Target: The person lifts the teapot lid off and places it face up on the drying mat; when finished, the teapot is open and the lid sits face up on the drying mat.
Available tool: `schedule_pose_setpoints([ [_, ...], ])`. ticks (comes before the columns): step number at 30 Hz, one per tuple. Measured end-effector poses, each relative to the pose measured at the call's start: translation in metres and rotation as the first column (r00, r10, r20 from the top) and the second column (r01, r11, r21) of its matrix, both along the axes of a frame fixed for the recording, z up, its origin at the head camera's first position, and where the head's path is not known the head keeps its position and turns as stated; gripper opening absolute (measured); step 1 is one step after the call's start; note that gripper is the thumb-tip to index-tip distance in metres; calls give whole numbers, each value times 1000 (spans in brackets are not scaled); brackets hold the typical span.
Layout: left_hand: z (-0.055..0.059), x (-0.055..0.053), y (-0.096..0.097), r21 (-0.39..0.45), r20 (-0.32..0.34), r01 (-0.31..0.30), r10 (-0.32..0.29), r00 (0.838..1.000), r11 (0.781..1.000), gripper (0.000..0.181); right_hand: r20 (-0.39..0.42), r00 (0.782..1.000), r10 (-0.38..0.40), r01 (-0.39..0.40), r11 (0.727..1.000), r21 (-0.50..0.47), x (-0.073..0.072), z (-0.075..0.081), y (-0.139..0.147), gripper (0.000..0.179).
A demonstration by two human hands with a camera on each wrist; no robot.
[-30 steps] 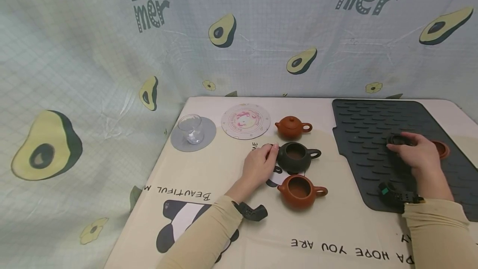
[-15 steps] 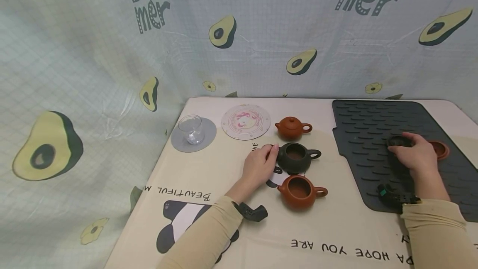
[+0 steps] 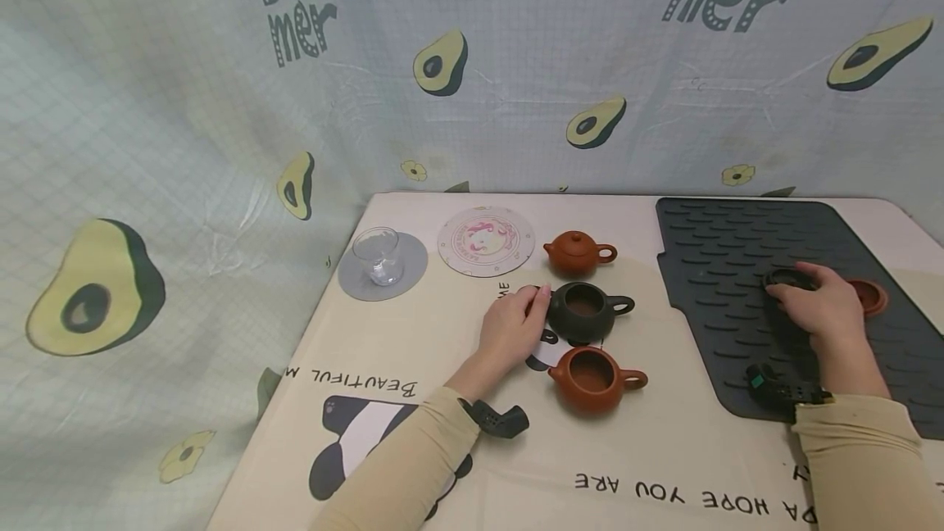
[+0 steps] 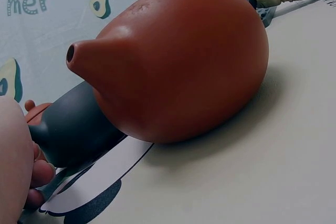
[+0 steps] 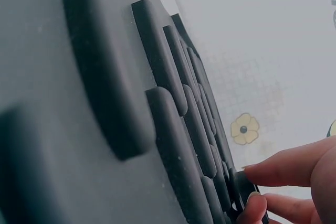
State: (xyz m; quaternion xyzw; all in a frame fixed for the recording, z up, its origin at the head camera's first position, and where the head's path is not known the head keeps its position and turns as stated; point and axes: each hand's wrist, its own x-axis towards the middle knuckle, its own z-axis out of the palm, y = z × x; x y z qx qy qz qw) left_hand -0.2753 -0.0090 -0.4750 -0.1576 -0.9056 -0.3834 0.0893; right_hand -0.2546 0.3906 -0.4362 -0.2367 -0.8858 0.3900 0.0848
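Note:
My left hand [image 3: 510, 326] holds the spout side of a black, lidless teapot [image 3: 583, 311], which stands on the table with its handle to the right. In the left wrist view, the curled fingers [image 4: 43, 174] are right at that spout. My right hand [image 3: 832, 301] pinches a small, round black lid [image 3: 789, 278] between thumb and fingers, low over the dark ridged mat [image 3: 726, 351]. The right wrist view shows the fingertips [image 5: 257, 203] at the lid's edge. Beside that hand, a reddish-brown lid [image 3: 872, 297] lies on the mat, partly hidden.
A lidless reddish-brown teapot [image 3: 592, 379] stands in front of the black one, and a lidded one [image 3: 578, 252] stands behind. At the back left, a clear glass cup [image 3: 378, 256] sits on a grey round coaster [image 3: 415, 267]. Next to it lies a patterned round mat [image 3: 485, 241].
My right hand has shifted slightly left with the black lid over the mat, showing more of the reddish-brown lid. My left hand and the teapots have stayed in place.

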Motion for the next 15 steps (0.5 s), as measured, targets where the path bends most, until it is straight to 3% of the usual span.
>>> schedule_pose_setpoints([
  [15,1,1,0,-11,-6,-7,7,1000,1000,42,-24,1000,-9,7,997,-72,1,7,-2,73],
])
